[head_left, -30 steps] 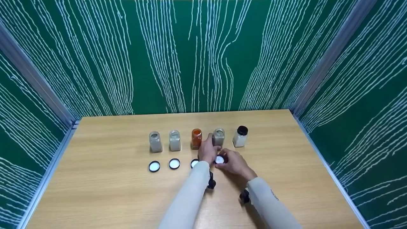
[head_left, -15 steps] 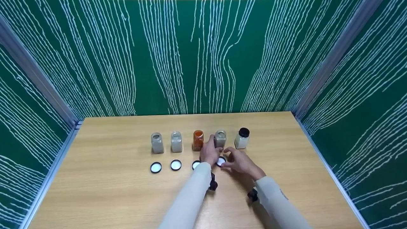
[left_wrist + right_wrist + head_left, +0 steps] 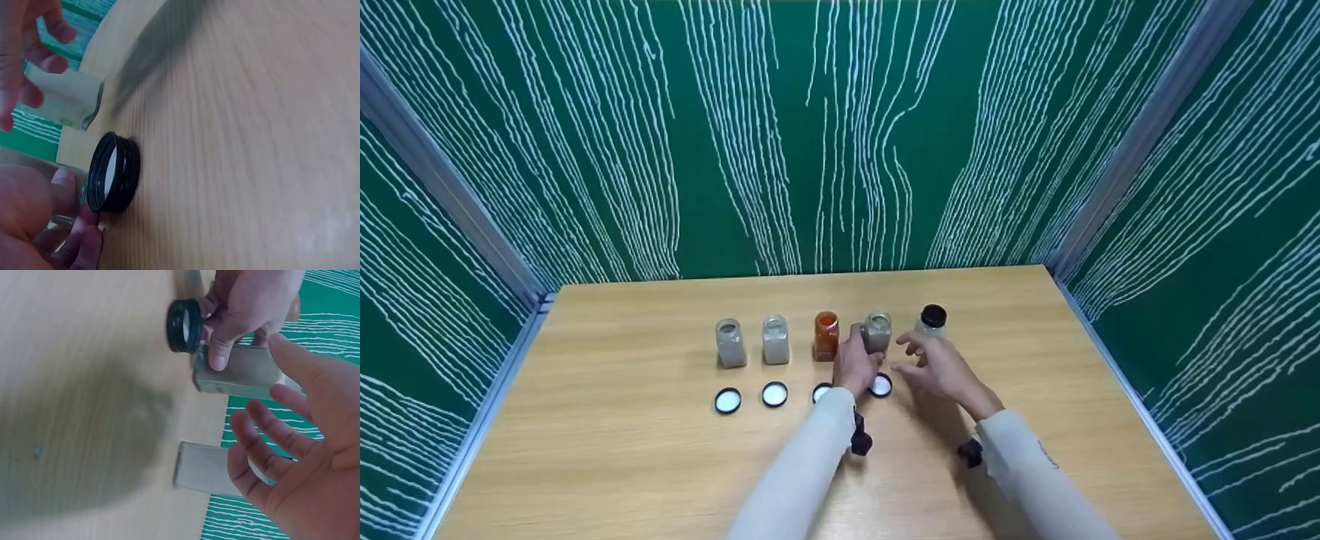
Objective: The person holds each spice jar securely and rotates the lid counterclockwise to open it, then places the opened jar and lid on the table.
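My left hand grips an uncapped glass jar of greyish contents that stands upright, its thumb pressed on the near face in the right wrist view. Right in front of that jar, a black screw lid lies with its white inside up, beside my left fingertips. My right hand holds nothing; its fingers are loosely bent and apart in the right wrist view. Behind it stands a jar of whitish contents, capped with a black lid and partly hidden by this hand in the head view.
Left of my hands stand an uncapped orange-red jar and two uncapped pale jars, one of them the leftmost jar. More upturned lids lie in front of them, such as the leftmost lid. A green, white-streaked wall rises behind the table.
My right hand has let go of the lid in front of the gripped jar and moved right, toward the capped jar. My left hand stays on its jar.
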A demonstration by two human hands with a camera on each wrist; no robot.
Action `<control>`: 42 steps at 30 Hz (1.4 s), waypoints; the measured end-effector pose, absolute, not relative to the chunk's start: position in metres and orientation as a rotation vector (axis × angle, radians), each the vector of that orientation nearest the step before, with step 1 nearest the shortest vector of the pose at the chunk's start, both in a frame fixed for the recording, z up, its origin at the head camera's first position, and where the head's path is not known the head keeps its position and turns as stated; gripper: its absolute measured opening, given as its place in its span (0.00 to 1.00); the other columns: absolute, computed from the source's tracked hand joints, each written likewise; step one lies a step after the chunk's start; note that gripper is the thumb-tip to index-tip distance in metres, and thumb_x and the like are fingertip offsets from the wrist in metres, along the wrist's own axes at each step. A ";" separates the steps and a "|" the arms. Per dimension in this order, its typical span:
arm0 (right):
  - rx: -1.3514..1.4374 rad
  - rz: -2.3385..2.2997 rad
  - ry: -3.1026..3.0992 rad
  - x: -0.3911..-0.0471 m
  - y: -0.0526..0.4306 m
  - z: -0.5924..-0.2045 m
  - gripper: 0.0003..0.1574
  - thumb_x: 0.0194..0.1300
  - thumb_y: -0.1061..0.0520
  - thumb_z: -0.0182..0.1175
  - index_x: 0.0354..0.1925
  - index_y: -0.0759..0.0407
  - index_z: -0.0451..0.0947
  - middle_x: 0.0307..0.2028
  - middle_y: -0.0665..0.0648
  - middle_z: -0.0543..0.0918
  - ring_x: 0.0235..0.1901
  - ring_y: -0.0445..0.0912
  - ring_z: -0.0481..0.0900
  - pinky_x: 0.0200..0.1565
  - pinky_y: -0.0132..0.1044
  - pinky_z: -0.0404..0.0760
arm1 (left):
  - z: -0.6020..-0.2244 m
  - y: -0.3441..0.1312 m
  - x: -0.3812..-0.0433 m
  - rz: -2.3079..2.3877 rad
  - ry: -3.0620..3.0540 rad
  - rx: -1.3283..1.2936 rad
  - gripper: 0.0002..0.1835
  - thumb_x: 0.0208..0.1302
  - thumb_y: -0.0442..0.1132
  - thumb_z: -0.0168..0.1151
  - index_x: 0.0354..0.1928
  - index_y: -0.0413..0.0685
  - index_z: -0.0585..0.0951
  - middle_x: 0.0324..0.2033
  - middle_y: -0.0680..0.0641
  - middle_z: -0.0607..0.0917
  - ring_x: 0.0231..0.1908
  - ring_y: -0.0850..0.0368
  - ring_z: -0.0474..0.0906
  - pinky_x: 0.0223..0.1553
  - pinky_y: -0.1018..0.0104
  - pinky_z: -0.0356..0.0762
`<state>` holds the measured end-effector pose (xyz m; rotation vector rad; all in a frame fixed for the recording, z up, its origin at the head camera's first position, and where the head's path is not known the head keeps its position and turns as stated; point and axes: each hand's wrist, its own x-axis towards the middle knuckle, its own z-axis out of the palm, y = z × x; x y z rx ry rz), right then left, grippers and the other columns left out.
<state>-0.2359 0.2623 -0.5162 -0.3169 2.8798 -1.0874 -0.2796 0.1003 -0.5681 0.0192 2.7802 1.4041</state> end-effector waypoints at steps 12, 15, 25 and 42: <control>-0.360 -1.122 3.056 -0.230 0.280 -0.501 0.19 0.67 0.51 0.70 0.53 0.57 0.83 0.43 0.57 0.85 0.35 0.46 0.80 0.36 0.37 0.81 | -0.555 0.102 -0.261 1.488 2.832 0.019 0.30 0.66 0.39 0.71 0.66 0.41 0.71 0.55 0.36 0.84 0.57 0.42 0.81 0.59 0.50 0.76; -0.399 -1.154 3.113 -0.230 0.285 -0.501 0.18 0.67 0.52 0.70 0.52 0.58 0.84 0.41 0.56 0.84 0.33 0.46 0.81 0.36 0.37 0.81 | -0.553 0.102 -0.255 1.511 2.881 0.043 0.30 0.65 0.38 0.71 0.65 0.40 0.71 0.55 0.36 0.83 0.57 0.42 0.80 0.59 0.50 0.77; -0.413 -1.305 3.221 -0.230 0.303 -0.500 0.16 0.67 0.58 0.69 0.51 0.64 0.84 0.44 0.62 0.85 0.37 0.55 0.83 0.38 0.52 0.85 | -0.539 0.110 -0.225 1.552 3.001 0.147 0.35 0.70 0.43 0.68 0.74 0.44 0.66 0.68 0.41 0.73 0.66 0.47 0.73 0.64 0.54 0.73; -0.387 -1.354 3.319 -0.227 0.319 -0.501 0.22 0.64 0.61 0.71 0.55 0.65 0.82 0.42 0.63 0.85 0.30 0.53 0.83 0.35 0.52 0.84 | -0.543 0.124 -0.220 1.512 3.098 0.479 0.29 0.62 0.41 0.74 0.64 0.43 0.76 0.58 0.42 0.83 0.52 0.46 0.84 0.52 0.56 0.82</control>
